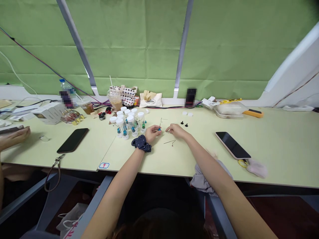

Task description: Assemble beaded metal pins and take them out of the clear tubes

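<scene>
At the far left of the worktop (pixel 281 146), a neighbour's hand (pixel 18 135) is near a small clear cup (pixel 44 138); a careless sweep of that arm could knock the cup over. A dark phone (pixel 73 140) lies between that neighbour and a crowded group of white-capped vials (pixel 131 124). The vials stand upright and close together, so a bump against one could topple several.

That bump might come from the person's left wrist, whose bulky dark scrunchie (pixel 141 143) is just beside the nearest vials. The left grip (pixel 156 130) is closed around a small blue piece (pixel 159 129), with a thin dark rod (pixel 159 124) rising above it. So small a piece could slip or twist if the fingertips relax or press unevenly.

Just to the right, the right grip (pixel 169 128) has its fingertips drawn together; whether they pinch anything cannot be told. Below, a bent wire (pixel 169 142) lies loose, where a dragging palm could sweep it away. Farther right, two black parts (pixel 184 123) could be scattered by the right forearm swinging outward.
</scene>
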`<state>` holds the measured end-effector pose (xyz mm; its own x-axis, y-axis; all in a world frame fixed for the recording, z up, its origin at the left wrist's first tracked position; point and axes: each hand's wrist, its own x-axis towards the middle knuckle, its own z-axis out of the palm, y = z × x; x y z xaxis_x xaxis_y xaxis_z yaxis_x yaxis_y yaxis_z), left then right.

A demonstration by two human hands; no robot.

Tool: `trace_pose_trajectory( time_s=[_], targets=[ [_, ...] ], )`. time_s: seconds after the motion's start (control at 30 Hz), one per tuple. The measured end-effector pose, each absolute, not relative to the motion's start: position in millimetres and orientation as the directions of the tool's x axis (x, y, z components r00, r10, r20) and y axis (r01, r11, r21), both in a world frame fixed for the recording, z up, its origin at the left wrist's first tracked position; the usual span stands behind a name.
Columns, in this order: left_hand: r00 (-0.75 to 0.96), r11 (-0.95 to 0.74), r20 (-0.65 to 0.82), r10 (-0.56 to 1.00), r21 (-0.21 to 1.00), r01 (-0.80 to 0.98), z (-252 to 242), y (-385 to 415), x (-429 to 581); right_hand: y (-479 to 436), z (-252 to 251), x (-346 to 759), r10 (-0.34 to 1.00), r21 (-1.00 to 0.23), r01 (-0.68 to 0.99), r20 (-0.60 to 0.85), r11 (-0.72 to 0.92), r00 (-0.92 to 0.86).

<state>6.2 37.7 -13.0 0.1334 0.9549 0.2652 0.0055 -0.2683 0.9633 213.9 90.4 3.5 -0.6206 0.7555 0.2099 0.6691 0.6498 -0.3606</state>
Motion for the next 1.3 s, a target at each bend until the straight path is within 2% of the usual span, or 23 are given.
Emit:
trace_pose_trajectory(
  time_s=[0.43, 1.07, 1.3],
  targets=[
    [0.138, -0.276, 0.271, 0.952, 0.961, 0.017, -15.1, 38.7, 5.8, 85.8, 8.1, 213.3, 0.757, -0.338, 0.682, 0.191, 0.648, -0.625],
    [0.134, -0.261, 0.257, 0.957, 0.965, 0.016, -12.6, 36.1, 7.3, 82.5, 11.3, 213.2, 0.755, -0.376, 0.668, 0.161, 0.643, -0.636],
    [0.136, -0.188, 0.196, 0.971, 0.979, -0.073, -8.7, 29.6, 10.2, 79.6, 12.9, 212.7, 0.743, -0.385, 0.65, 0.173, 0.655, -0.646]
  ],
)
